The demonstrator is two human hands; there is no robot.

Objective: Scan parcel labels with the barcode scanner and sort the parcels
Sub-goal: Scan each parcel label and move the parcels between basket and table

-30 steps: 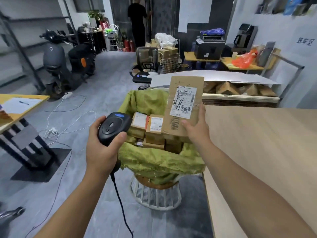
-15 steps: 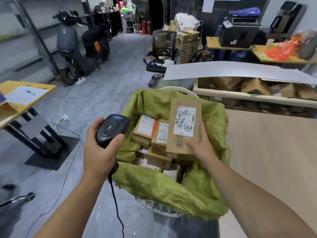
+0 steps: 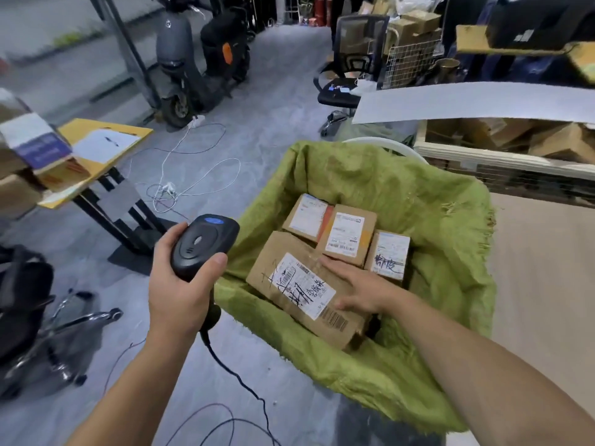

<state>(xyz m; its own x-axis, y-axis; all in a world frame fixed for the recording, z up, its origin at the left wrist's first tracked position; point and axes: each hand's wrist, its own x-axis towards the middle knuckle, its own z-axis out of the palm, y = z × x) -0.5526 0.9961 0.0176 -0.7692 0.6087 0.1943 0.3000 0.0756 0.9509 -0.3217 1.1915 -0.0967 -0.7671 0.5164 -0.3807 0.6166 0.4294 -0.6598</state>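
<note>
Parcel (image 3: 306,288): flat, label up for reading, in green-lined basket (image 3: 450,239) atop other boxes. Right hand (image 3: 360,289) fingers spread, resting on it; left hand (image 3: 180,284) fingers clamped around barcode scanner (image 3: 203,243).

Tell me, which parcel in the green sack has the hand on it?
The big flat parcel nearest the person, under the right hand; it alone is large, with black scribbles across its label.

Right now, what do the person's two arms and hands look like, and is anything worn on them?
Both forearms are bare up to the frame edge: no sleeves show. The left hand and right hand wear no gloves, and no watch, ring or wristband is visible. The nails look short and plain.
</note>
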